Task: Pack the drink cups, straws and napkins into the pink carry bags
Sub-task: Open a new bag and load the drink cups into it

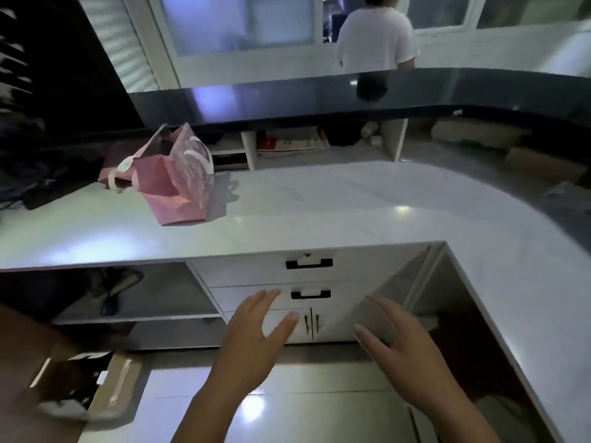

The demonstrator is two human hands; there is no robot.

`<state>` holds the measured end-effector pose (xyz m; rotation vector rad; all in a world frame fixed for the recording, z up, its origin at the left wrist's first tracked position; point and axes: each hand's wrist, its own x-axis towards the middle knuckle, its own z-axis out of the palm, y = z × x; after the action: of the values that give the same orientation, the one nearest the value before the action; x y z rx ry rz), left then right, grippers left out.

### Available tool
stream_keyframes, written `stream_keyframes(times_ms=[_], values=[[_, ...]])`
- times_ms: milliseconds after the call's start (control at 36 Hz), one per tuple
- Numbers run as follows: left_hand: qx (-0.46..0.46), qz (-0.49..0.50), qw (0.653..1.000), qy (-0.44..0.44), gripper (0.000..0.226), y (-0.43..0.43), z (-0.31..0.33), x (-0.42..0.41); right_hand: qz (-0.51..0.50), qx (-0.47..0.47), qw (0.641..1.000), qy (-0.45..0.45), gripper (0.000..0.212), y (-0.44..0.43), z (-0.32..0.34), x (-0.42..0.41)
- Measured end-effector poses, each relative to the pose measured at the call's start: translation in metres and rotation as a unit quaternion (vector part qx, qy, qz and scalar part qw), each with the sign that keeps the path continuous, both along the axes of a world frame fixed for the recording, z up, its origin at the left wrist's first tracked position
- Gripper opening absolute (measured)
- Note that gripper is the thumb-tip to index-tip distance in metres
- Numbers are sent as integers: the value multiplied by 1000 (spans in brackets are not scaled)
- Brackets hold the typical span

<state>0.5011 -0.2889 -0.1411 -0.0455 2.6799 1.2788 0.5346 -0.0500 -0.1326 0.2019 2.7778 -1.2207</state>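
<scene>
Reaching forward, I hold my left hand (pixel 252 330) and right hand (pixel 399 340) spread and empty; the pink carry bag (pixel 174 183) stands on the table (pixel 319 203), so I should steady its mouth first.

left hand (pixel 256 334) and right hand (pixel 399 343) raised low in front of white drawers (pixel 281 282), fingers spread, holding nothing | pink carry bag (pixel 179 183) upright on white counter (pixel 319 206), far left, mouth open, white handles | cardboard box (pixel 80 378) on floor, near left | person in white shirt (pixel 377 36) beyond dark upper counter (pixel 287 94), far
</scene>
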Motion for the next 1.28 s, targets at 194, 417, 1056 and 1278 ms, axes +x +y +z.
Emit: stream_keyframes(times_ms=[194,417,1056,1278], values=[[19,51,998,-35,65,-50,-17,-53,59,-23,997,-34,53,-54,-12,-82],[3,155,988,-29,52,-110,-18,-133,164,-71,983,-39,50,-115,-24,-218],[-84,185,969,140,58,-297,93,-427,198,-93,974,68,55,-342,48,-535],[-105,57,992,36,74,-338,87,-513,61,5,997,37,56,-412,48,-562]])
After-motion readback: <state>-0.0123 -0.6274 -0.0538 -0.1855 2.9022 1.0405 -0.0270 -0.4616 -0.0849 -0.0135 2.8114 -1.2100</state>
